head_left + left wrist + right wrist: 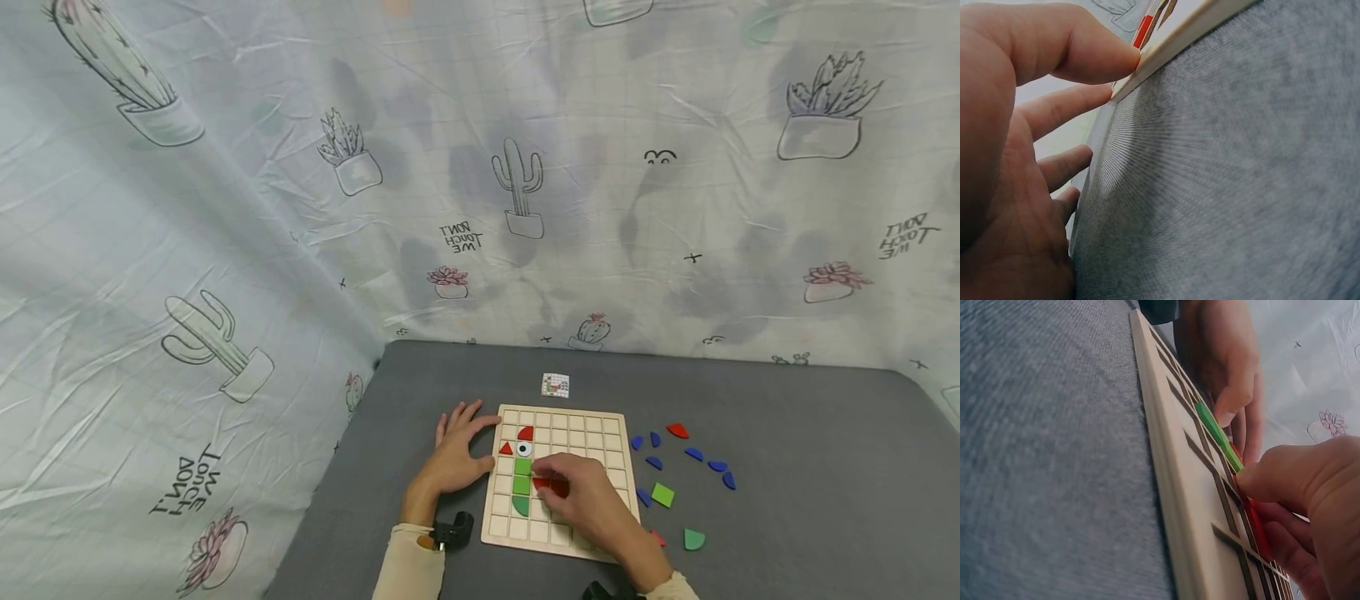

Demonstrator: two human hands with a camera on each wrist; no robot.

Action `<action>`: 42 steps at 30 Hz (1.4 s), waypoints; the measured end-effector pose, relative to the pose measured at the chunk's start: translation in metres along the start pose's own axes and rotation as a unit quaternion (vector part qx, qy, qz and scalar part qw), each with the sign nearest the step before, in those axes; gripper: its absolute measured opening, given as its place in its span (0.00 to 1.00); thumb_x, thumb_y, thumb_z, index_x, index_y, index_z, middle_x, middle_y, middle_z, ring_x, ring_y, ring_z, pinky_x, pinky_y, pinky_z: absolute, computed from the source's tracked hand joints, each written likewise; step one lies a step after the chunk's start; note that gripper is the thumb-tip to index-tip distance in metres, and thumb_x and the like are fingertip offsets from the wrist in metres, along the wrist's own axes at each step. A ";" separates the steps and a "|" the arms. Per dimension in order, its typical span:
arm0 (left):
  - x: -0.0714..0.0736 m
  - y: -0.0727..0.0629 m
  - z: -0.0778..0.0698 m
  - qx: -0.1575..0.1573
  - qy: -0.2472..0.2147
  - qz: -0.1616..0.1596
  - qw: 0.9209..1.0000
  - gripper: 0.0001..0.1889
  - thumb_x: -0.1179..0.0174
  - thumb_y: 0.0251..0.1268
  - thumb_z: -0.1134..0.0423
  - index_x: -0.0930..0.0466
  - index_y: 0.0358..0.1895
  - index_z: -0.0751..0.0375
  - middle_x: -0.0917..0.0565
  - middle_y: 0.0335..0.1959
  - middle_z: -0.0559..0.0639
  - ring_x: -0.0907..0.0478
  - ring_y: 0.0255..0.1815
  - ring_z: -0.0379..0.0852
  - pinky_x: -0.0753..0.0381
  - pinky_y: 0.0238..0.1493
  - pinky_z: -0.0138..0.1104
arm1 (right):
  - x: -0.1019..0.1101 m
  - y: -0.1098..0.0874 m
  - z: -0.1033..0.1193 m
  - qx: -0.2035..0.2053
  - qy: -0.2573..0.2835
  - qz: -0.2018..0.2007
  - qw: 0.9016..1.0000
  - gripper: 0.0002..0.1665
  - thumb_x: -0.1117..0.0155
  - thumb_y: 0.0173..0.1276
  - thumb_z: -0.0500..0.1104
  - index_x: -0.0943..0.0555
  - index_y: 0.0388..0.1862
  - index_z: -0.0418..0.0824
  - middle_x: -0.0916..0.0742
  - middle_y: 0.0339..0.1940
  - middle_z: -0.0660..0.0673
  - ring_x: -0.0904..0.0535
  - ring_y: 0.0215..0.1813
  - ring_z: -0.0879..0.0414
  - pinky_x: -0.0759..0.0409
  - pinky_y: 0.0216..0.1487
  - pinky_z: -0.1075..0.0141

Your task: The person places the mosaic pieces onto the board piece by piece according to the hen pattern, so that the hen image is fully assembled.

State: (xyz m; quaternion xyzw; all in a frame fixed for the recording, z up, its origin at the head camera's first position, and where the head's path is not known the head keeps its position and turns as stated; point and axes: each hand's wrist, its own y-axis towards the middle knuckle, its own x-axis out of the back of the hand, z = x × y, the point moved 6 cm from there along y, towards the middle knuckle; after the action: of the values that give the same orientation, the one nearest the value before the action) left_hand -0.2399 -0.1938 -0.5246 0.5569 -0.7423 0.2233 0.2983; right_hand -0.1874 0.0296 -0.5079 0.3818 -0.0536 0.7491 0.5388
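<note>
A wooden grid board point(577, 423) lies on the grey table. My left hand point(453, 458) is spread at its left edge, thumb and forefinger touching the rim. Over the middle of the board, my right hand point(585, 496) pinches a red piece point(1259, 531) with thumb and fingers, low at the cells; the fingers partly cover it. Left of it in the grid are two green squares point(522, 475), a green quarter-round piece point(521, 505), a white piece with a black dot point(523, 449), a red triangle point(506, 448) and a red quarter-round piece point(526, 433).
Behind the board lies a small pattern card point(555, 384). To its right are scattered several blue segments point(693, 454), a loose red piece point(678, 430), a green square point(663, 495) and a green rounded piece point(693, 539). Printed curtain point(615, 275) hangs behind the table.
</note>
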 end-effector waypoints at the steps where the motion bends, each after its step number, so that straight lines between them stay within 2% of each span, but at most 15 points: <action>1: 0.000 0.000 0.000 0.004 0.002 0.000 1.000 0.34 0.34 0.60 0.65 0.19 0.75 0.53 0.38 0.88 0.63 0.54 0.92 0.69 0.66 0.87 0.68 | 0.000 0.000 0.000 0.003 0.001 -0.001 1.000 0.18 0.18 0.62 0.31 0.08 0.51 0.42 0.06 0.46 0.52 0.12 0.45 0.62 0.10 0.46 0.66; 7: 0.000 -0.001 0.003 0.009 0.005 -0.002 1.000 0.34 0.34 0.60 0.65 0.18 0.74 0.52 0.38 0.88 0.63 0.54 0.92 0.69 0.66 0.88 0.68 | 0.004 -0.001 -0.002 -0.024 0.013 0.000 1.000 0.16 0.18 0.64 0.35 0.08 0.51 0.44 0.06 0.46 0.53 0.12 0.45 0.65 0.10 0.47 0.66; 11: 0.001 -0.002 0.002 0.010 0.000 -0.004 1.000 0.34 0.33 0.60 0.66 0.18 0.74 0.51 0.38 0.88 0.62 0.54 0.92 0.69 0.67 0.88 0.68 | 0.014 -0.005 -0.009 -0.046 0.047 -0.005 0.998 0.15 0.18 0.67 0.39 0.08 0.52 0.45 0.05 0.46 0.52 0.11 0.44 0.65 0.09 0.46 0.63; 19: 0.001 -0.001 0.003 0.008 -0.001 -0.006 1.000 0.34 0.32 0.59 0.66 0.18 0.74 0.51 0.38 0.88 0.63 0.55 0.92 0.69 0.67 0.87 0.68 | 0.052 -0.026 -0.026 -0.075 0.079 -0.029 0.994 0.15 0.19 0.70 0.42 0.08 0.54 0.45 0.05 0.50 0.50 0.07 0.49 0.55 0.07 0.51 0.59; 24: -0.001 -0.001 0.002 0.007 -0.003 -0.001 1.000 0.35 0.32 0.59 0.65 0.19 0.75 0.51 0.39 0.88 0.63 0.55 0.92 0.69 0.67 0.87 0.68 | 0.089 -0.049 -0.040 -0.092 0.054 -0.059 0.993 0.16 0.19 0.69 0.42 0.08 0.55 0.45 0.05 0.49 0.49 0.07 0.47 0.61 0.08 0.47 0.64; 27: -0.001 0.000 0.002 0.008 -0.001 0.002 1.000 0.35 0.32 0.60 0.65 0.19 0.75 0.51 0.39 0.89 0.62 0.55 0.92 0.68 0.67 0.87 0.68 | 0.112 -0.063 -0.052 -0.111 0.023 -0.078 0.991 0.18 0.18 0.69 0.41 0.08 0.56 0.46 0.04 0.48 0.50 0.08 0.48 0.66 0.09 0.46 0.67; 31: 0.000 0.000 0.002 0.007 -0.002 0.001 1.000 0.35 0.32 0.60 0.66 0.19 0.75 0.52 0.38 0.88 0.63 0.54 0.92 0.68 0.66 0.87 0.68 | 0.142 -0.076 -0.065 -0.116 -0.023 -0.101 0.988 0.18 0.18 0.68 0.40 0.08 0.57 0.47 0.04 0.48 0.49 0.11 0.49 0.71 0.12 0.47 0.74; 37: 0.001 0.000 0.002 0.006 0.000 0.000 1.000 0.35 0.32 0.60 0.66 0.19 0.75 0.53 0.38 0.88 0.63 0.54 0.92 0.68 0.66 0.87 0.68 | 0.174 -0.078 -0.078 -0.117 -0.068 -0.120 0.984 0.18 0.17 0.66 0.39 0.08 0.55 0.46 0.04 0.47 0.46 0.14 0.47 0.78 0.20 0.46 0.85; 42: -0.001 0.001 0.002 0.004 -0.002 0.003 1.000 0.35 0.32 0.60 0.65 0.19 0.75 0.52 0.39 0.88 0.63 0.54 0.92 0.68 0.66 0.87 0.68 | 0.184 -0.075 -0.089 -0.127 -0.094 -0.109 0.981 0.18 0.18 0.68 0.41 0.08 0.56 0.45 0.04 0.47 0.45 0.16 0.47 0.80 0.20 0.46 0.86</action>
State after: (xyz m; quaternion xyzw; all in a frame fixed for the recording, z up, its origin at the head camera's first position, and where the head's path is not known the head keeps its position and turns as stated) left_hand -0.2408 -0.1942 -0.5261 0.5564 -0.7436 0.2262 0.2937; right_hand -0.1934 0.2457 -0.4793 0.3827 -0.1568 0.6334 0.6540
